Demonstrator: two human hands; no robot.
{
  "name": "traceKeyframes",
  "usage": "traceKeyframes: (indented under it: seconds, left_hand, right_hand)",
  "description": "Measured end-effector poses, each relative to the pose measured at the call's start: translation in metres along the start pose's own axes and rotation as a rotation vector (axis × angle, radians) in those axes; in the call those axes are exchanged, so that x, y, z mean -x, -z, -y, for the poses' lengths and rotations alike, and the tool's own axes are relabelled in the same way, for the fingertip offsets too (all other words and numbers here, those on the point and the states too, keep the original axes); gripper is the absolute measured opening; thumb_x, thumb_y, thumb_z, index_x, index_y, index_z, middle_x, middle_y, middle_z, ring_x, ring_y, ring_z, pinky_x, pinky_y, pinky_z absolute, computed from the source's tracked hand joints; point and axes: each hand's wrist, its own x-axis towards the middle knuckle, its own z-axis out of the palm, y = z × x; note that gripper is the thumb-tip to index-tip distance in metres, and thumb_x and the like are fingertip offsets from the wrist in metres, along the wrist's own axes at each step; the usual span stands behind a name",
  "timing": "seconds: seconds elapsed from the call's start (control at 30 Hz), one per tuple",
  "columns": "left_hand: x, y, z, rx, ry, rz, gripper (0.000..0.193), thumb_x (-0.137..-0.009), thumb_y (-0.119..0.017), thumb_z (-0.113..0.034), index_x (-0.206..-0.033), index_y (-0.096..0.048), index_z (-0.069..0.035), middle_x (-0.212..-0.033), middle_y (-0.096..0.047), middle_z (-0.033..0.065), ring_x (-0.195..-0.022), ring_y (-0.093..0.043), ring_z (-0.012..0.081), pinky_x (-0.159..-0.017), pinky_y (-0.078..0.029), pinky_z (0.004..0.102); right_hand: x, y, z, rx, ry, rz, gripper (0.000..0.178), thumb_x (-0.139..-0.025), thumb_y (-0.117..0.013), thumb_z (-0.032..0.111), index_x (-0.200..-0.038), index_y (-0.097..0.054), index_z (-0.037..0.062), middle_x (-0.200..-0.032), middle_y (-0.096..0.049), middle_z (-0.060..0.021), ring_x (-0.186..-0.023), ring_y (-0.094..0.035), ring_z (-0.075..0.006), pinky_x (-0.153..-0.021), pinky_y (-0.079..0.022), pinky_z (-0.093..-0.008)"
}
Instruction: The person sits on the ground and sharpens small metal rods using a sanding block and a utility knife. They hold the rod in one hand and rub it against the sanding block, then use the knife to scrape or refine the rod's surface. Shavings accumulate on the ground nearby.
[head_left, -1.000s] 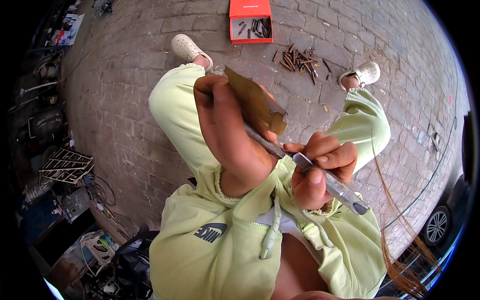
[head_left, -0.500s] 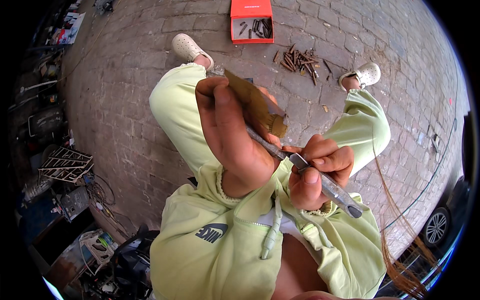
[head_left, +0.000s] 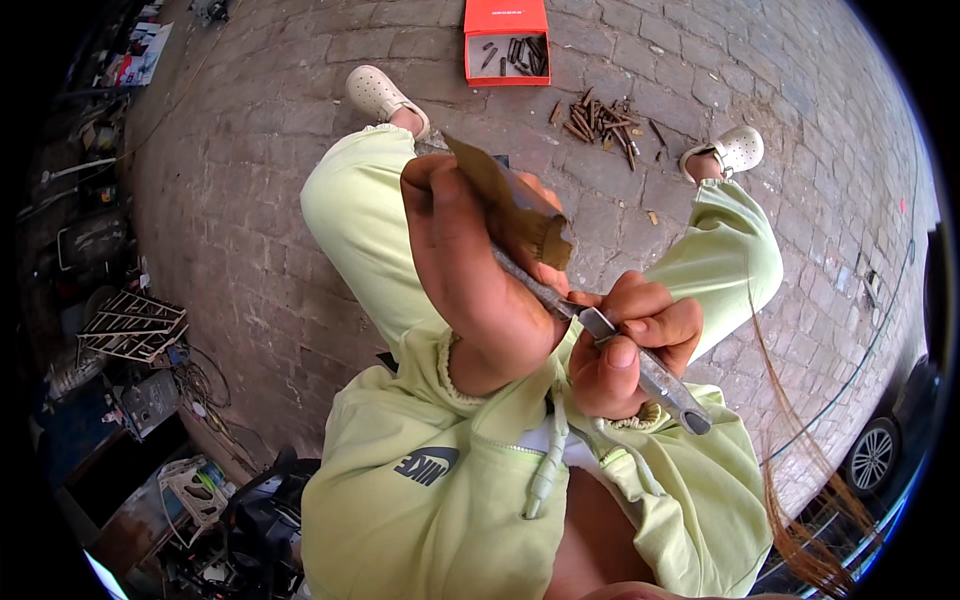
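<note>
My left hand (head_left: 462, 255) is closed around a brown, bent sheet that looks like sandpaper (head_left: 520, 222). The sheet wraps over the far part of a long grey metal tool (head_left: 672, 390); what lies beneath the sheet is hidden. Some left fingertips show past the sheet's right side. With thumb and bent fingers, my right hand (head_left: 655, 315) grips the tool's nearer part. That end slants toward my lap and finishes in a rounded tip with a hollow. Both hands are above my lap, between my knees.
On the paving ahead stands an open red box (head_left: 508, 82) with several small dark metal bits inside. Beside it lies a pile of rusty brown bits (head_left: 603, 122). Tools, cables and a metal rack (head_left: 132, 327) crowd the left. A car wheel (head_left: 873, 456) shows at lower right.
My left hand has shifted slightly to the right, and the brown sheet's lower end looks more curled. My right hand keeps its grip on the metal tool.
</note>
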Motion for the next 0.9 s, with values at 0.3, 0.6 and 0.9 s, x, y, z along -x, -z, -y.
traceKeyframes:
  seconds: [0.3,0.6,0.9]
  left_hand:
    - [0.001,-0.005,-0.004,0.084,0.117,-0.062,0.030,-0.094,-0.040,-0.036,-0.095,-0.041,-0.006,-0.061,-0.053,0.0061,-0.033,-0.033,0.0072,-0.034,-0.031,0.0189]
    - [0.003,0.001,-0.001,0.014,0.049,-0.021,0.029,-0.095,-0.037,-0.029,-0.097,-0.045,-0.001,-0.077,-0.052,0.0087,-0.043,-0.040,0.0063,-0.038,-0.033,0.0189]
    - [0.001,0.005,0.007,-0.022,-0.006,-0.021,0.031,-0.096,-0.035,-0.028,-0.094,-0.045,0.001,-0.078,-0.050,0.0079,-0.044,-0.040,0.0066,-0.040,-0.034,0.0197]
  right_hand:
    - [-0.001,-0.004,0.001,-0.027,-0.017,-0.019,0.029,-0.080,-0.065,0.016,-0.085,-0.039,0.0041,-0.066,-0.043,-0.0081,-0.058,-0.033,-0.0116,-0.065,-0.058,-0.0338]
    - [0.000,0.001,-0.003,0.037,0.019,0.021,0.029,-0.080,-0.064,0.015,-0.085,-0.038,0.0038,-0.065,-0.042,-0.0078,-0.056,-0.031,-0.0119,-0.052,-0.052,-0.0262]
    - [0.000,0.000,-0.002,-0.001,0.012,0.036,0.028,-0.080,-0.062,0.014,-0.084,-0.036,0.0034,-0.065,-0.041,-0.0080,-0.057,-0.031,-0.0122,-0.056,-0.054,-0.0299]
